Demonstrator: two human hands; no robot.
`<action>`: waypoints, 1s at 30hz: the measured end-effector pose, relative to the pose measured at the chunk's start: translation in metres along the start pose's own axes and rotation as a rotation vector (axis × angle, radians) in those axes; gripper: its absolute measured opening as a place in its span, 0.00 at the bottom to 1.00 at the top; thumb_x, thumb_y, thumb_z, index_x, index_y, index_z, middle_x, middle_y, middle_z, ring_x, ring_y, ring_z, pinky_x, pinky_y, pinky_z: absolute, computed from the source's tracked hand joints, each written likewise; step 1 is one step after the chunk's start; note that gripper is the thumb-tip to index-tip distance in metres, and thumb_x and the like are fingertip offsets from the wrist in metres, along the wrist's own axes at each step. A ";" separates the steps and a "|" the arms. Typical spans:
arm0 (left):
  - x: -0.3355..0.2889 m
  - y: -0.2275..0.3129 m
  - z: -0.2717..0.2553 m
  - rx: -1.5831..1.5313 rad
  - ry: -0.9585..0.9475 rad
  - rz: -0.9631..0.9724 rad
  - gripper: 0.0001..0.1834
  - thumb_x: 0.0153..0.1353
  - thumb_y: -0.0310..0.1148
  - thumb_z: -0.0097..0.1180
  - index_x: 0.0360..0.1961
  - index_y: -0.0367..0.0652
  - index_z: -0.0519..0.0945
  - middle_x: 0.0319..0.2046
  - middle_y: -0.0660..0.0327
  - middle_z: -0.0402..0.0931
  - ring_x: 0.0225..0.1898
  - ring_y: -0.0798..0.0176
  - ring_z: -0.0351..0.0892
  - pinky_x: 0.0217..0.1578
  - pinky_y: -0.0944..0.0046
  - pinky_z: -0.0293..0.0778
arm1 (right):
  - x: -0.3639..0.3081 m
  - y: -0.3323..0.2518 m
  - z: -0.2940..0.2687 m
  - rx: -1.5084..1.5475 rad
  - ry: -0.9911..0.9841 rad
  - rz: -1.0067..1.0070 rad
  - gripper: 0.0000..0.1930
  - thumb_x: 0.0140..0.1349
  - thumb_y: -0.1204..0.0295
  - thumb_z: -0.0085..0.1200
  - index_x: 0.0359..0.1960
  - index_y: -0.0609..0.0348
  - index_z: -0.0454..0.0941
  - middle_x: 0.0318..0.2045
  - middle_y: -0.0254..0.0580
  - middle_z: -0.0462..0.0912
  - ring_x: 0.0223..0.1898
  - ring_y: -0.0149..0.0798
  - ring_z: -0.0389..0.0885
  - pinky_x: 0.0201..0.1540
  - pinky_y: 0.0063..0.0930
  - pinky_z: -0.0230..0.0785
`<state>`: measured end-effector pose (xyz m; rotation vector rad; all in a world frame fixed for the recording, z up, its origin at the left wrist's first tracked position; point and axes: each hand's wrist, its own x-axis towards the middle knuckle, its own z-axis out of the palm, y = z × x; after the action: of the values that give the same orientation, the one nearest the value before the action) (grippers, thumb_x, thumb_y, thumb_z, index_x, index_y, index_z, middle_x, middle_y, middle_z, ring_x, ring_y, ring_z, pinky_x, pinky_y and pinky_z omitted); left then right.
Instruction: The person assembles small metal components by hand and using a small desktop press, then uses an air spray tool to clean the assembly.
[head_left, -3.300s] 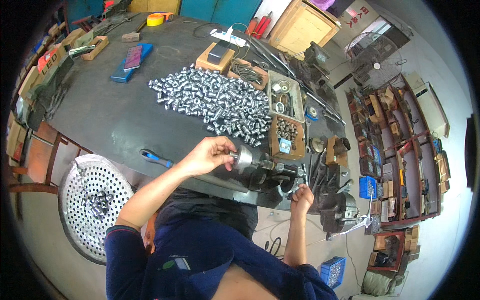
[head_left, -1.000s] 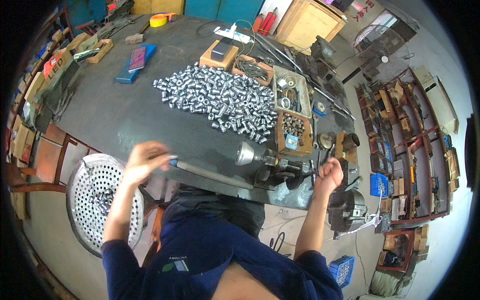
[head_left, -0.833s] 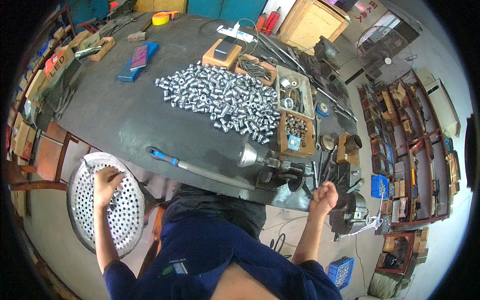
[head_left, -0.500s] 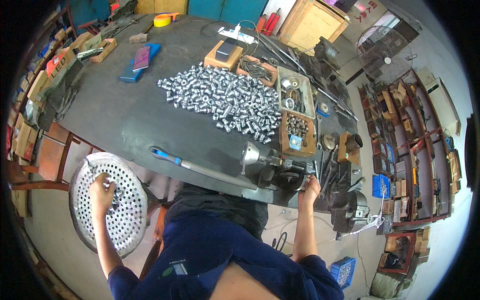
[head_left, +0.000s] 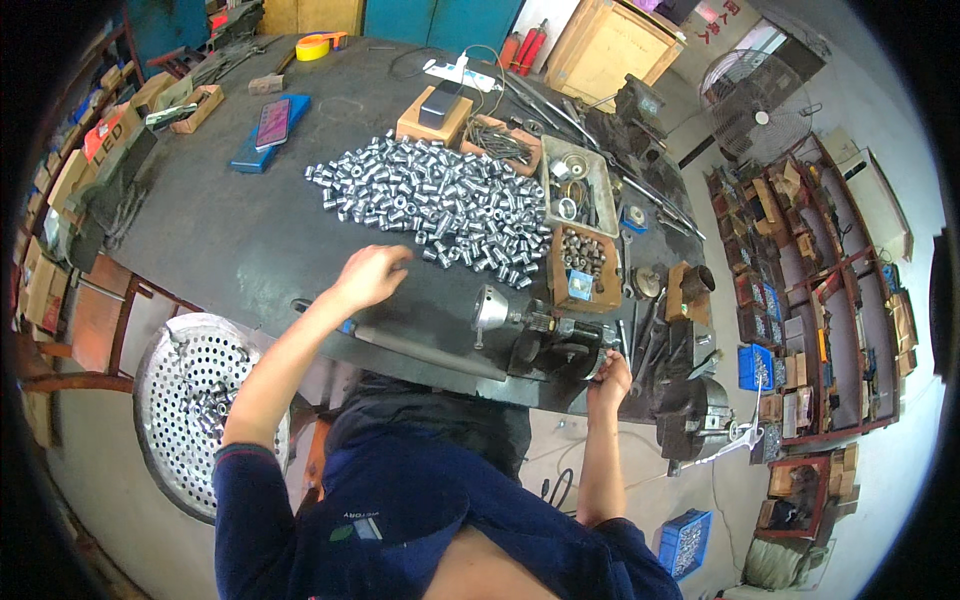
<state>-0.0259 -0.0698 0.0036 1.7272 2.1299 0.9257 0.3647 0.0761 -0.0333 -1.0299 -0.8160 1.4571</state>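
My left hand (head_left: 375, 275) is over the bench at the near edge of a pile of shiny metal fittings (head_left: 430, 195). Its fingers are partly bent, with a gap between thumb and fingertips, and I see no part held there. At the bench's front edge, my right hand (head_left: 611, 378) is closed on the right end of a dark clamping fixture (head_left: 560, 345), whose silver round chuck (head_left: 490, 315) faces left. What the fingers grip there is mostly hidden. Several fittings (head_left: 212, 408) lie on a round perforated metal seat (head_left: 170, 430), partly behind my left forearm.
A half-covered file or bar (head_left: 430, 353) with a blue handle lies before the fixture. Boxes of small parts (head_left: 585, 290), a grey bin (head_left: 610, 220) and wrenches (head_left: 650, 345) crowd the right. A vise (head_left: 695, 410) sits at the right corner. A phone (head_left: 272, 122) rests on a blue case.
My left hand has moved from the perforated seat up and right, over the bench to the pile. Fittings now show on the seat. My right hand stays at the fixture.
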 end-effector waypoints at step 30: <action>-0.018 0.082 0.003 -1.141 -0.165 -0.031 0.10 0.50 0.18 0.55 0.35 0.26 0.75 0.24 0.55 0.76 0.25 0.67 0.77 0.28 0.71 0.72 | 0.006 0.009 -0.013 -0.004 0.010 -0.013 0.09 0.57 0.71 0.42 0.27 0.63 0.70 0.14 0.25 0.61 0.14 0.20 0.53 0.16 0.14 0.43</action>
<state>0.0446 -0.0778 0.0478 1.0808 1.0712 1.4898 0.3734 0.0794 -0.0477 -1.0324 -0.8179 1.4388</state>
